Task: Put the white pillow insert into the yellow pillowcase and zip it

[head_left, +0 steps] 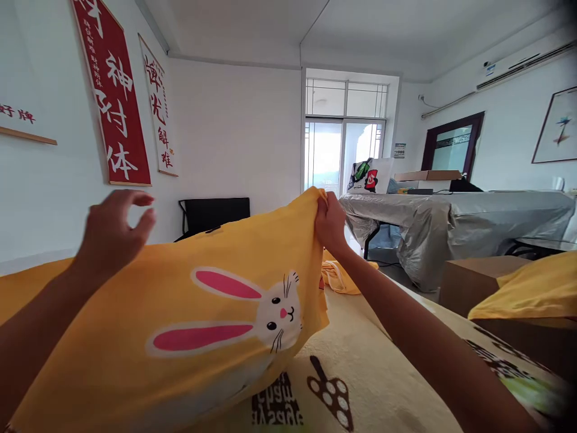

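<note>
A yellow cloth with a printed white rabbit (211,310), its long ears pink inside, stretches across the left and middle of the view. My right hand (332,224) pinches its top right corner and holds that end up, so the fabric hangs in a slope toward the left. Over the cloth's left part, my left hand (116,227) is raised with nothing in it. Its thumb and index finger curve toward each other with a gap between them. Whether the cloth is a garment cannot be made out.
Beneath lies a cream blanket (374,361) with brown prints. More yellow fabric (342,273) lies behind my right hand. At right, yellow cloth (536,285) drapes over a cardboard box (473,279). A plastic-covered table (487,216) and a black chair (217,213) stand farther back.
</note>
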Motion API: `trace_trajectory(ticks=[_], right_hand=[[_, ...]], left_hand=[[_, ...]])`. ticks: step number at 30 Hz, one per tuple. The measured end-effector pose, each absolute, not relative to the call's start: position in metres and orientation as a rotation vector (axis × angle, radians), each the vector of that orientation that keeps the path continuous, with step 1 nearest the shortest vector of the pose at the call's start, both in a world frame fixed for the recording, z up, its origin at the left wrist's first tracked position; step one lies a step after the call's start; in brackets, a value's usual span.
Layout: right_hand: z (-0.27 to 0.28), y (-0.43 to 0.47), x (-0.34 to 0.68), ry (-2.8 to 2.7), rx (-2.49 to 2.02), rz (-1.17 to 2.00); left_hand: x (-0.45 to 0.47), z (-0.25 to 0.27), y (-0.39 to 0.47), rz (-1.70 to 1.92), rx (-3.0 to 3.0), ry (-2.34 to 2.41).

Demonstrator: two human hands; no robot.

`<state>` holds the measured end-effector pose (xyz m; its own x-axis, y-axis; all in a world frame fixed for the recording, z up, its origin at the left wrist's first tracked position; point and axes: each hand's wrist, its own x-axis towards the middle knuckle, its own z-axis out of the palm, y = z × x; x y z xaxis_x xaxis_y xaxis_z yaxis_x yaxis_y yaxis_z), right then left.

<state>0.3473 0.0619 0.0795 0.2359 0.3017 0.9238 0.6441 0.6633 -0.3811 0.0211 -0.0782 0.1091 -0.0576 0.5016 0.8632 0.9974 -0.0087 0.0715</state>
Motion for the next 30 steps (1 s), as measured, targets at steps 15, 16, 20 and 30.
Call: trace_trajectory(ticks=[15, 16, 20, 30], right_hand=[[0.081, 0.039, 0.379, -1.553, -0.881, -0.557], [0.081, 0.038, 0.377, -1.552, -0.885, -0.55], [0.082, 0.032, 0.369, -1.56, -0.851, -0.525], [0.101, 0.014, 0.354, -1.807, -0.803, -0.467]], left_hand=[[0.166, 0.081, -0.062, -0.416, -2.211, -1.245], [0.168, 0.08, -0.065, -0.351, -2.177, -1.235], [0.17, 0.08, -0.061, -0.178, -2.119, -1.484], [0.119, 0.107, -0.012, -0.59, -1.743, -1.646]])
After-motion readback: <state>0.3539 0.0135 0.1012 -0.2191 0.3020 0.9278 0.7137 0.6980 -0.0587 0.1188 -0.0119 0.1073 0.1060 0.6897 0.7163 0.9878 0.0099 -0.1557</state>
